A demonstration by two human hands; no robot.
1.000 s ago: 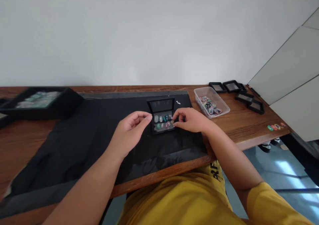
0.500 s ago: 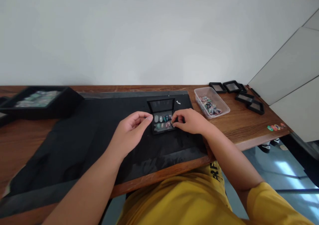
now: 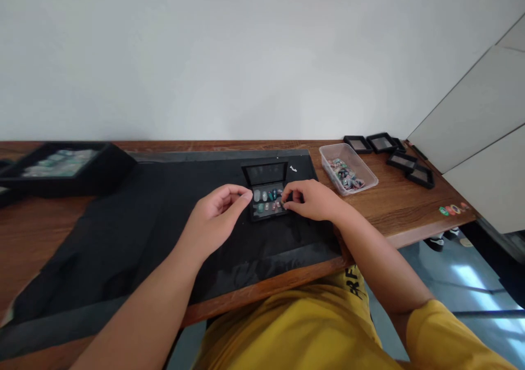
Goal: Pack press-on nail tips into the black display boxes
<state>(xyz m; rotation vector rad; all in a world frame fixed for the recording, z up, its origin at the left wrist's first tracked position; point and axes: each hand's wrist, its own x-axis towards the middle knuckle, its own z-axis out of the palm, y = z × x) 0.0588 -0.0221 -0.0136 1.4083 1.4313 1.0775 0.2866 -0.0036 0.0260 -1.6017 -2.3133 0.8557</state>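
A small black case (image 3: 267, 198) lies open on the black mat (image 3: 164, 222), its lid (image 3: 266, 172) propped up behind it. Two rows of small coloured nail pieces (image 3: 266, 200) sit inside. My left hand (image 3: 215, 217) rests on the mat with its fingertips against the case's left edge, fingers curled. My right hand (image 3: 309, 199) is at the case's right end, thumb and forefinger pinched over the lower row; what they hold is too small to name.
A clear plastic tub (image 3: 348, 168) of loose coloured pieces stands right of the mat. Several black closed cases (image 3: 389, 150) lie at the far right on the wooden table (image 3: 410, 200). A black tray (image 3: 61, 165) sits far left. Small coloured pieces (image 3: 453, 209) lie near the right edge.
My right hand has shifted slightly left over the case's lower row. My left hand has stayed put.
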